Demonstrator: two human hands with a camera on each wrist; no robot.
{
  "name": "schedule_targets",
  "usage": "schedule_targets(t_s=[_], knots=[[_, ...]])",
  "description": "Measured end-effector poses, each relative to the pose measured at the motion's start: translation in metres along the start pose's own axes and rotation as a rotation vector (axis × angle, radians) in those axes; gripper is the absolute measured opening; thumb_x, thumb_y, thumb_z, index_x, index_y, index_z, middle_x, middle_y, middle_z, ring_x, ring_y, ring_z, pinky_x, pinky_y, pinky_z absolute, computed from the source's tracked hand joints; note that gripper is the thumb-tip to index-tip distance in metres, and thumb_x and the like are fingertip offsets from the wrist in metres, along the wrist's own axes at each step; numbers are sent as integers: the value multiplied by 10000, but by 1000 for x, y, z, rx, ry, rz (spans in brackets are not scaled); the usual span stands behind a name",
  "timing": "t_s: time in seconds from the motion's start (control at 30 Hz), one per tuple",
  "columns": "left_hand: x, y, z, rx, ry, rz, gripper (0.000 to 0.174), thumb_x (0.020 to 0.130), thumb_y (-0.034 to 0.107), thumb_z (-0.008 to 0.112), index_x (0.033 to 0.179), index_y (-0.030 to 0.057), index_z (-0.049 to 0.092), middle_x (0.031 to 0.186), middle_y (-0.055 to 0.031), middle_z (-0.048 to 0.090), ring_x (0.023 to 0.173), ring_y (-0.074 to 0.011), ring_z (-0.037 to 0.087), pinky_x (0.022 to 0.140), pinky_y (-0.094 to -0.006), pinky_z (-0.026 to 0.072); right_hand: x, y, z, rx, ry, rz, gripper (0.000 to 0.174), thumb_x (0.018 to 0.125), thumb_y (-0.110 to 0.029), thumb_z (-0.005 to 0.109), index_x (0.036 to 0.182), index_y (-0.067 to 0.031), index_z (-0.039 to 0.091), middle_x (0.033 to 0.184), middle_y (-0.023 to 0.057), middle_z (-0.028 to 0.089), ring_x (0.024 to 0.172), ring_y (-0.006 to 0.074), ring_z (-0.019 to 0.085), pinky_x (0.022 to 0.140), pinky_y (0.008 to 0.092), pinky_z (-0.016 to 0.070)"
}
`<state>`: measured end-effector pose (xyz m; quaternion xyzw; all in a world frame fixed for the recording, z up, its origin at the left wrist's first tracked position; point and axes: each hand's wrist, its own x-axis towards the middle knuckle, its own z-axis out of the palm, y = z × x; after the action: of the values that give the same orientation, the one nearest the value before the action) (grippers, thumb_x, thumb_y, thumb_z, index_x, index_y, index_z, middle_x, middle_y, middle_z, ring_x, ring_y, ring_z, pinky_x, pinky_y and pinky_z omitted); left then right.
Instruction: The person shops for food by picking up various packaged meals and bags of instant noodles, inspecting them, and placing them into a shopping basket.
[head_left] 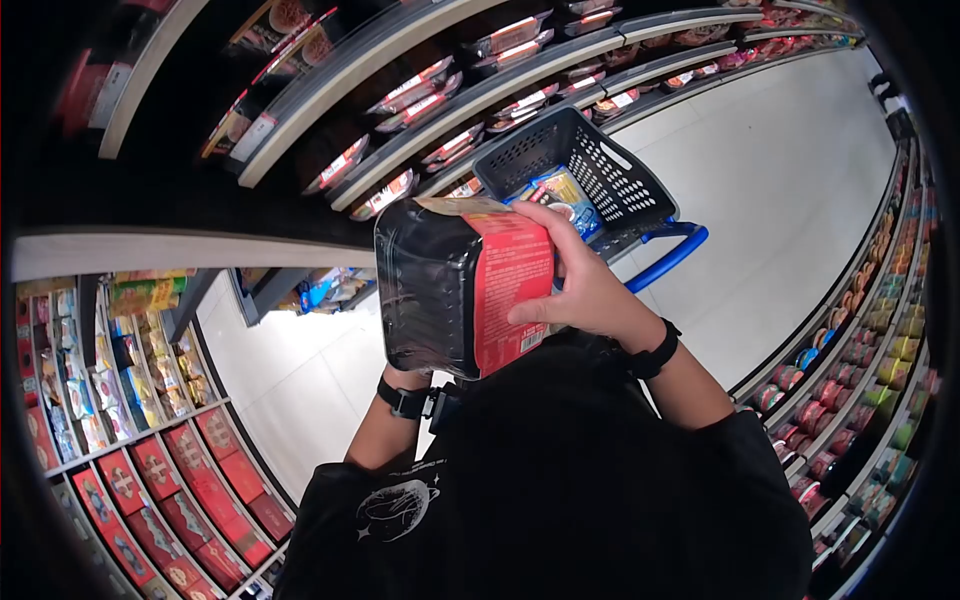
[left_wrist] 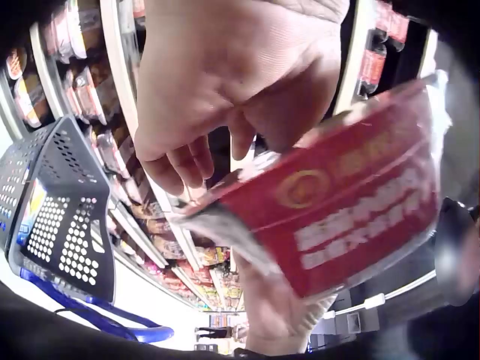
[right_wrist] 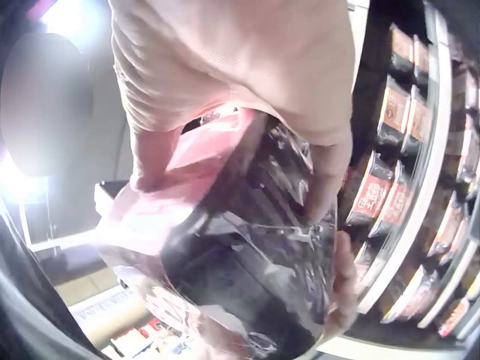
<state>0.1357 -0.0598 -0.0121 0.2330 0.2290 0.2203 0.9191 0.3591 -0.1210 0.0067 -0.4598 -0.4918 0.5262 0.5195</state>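
In the head view I hold a black plastic food box with a red printed sleeve, wrapped in clear film, in front of my chest. My right hand grips its right side, the thumb on the red face and the fingers over the top edge. The box hides most of my left hand in that view. Seen from the left wrist, the left hand holds one edge of the box, its thumb against the red sleeve. From the right wrist, the film over the black tray looks wrinkled and shiny.
A dark grey shopping basket with a blue handle stands ahead, with a blue and yellow packet inside. Shelves of packaged food run along the far side. More shelves line the right; red boxes fill the lower left.
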Motion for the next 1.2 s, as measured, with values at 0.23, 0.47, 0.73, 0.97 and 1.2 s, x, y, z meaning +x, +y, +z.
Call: schedule_targets(t_s=[0.23, 0.47, 0.73, 0.97, 1.2], knots=[[-22, -56, 20, -181, 29, 90, 583, 1020, 374, 498, 1498, 85, 330, 1441, -170, 476, 1282, -305, 535, 1016, -443, 517, -38, -24, -1, -533, -134, -116, 967, 632, -410, 904, 1411, -56, 454, 1414, 162, 481, 1355, 346, 414, 1124, 444, 337], [-30, -90, 21, -55, -76, 110, 638, 993, 370, 553, 1513, 100, 300, 1473, -123, 447, 1317, -262, 502, 1093, -414, 449, -62, -20, 8, -668, -188, -163, 848, 690, -446, 848, 1345, -38, 496, 1343, 178, 525, 1251, 366, 490, 1073, 450, 381], [-39, -93, 21, -48, -71, 153, 638, 1023, 489, 414, 1523, 117, 277, 1444, -152, 474, 1299, -278, 525, 1044, -432, 505, -71, -24, 17, -726, -224, -182, 840, 694, -413, 850, 1354, -36, 491, 1345, 189, 523, 1253, 388, 484, 1074, 462, 373], [-51, -104, 17, -241, -51, 153, 590, 1046, 468, 352, 1518, 120, 286, 1439, -157, 480, 1274, -286, 550, 1022, -447, 521, -76, -22, 24, -719, -274, -172, 860, 709, -377, 855, 1401, -54, 459, 1394, 182, 485, 1293, 363, 458, 1089, 443, 371], [-63, -107, 15, -188, -66, 199, 562, 1057, 428, 338, 1516, 107, 287, 1439, -162, 477, 1270, -291, 552, 1015, -463, 525, -76, -25, 30, -711, -284, -203, 815, 736, -424, 817, 1364, -29, 479, 1350, 187, 511, 1253, 375, 482, 1069, 450, 377]])
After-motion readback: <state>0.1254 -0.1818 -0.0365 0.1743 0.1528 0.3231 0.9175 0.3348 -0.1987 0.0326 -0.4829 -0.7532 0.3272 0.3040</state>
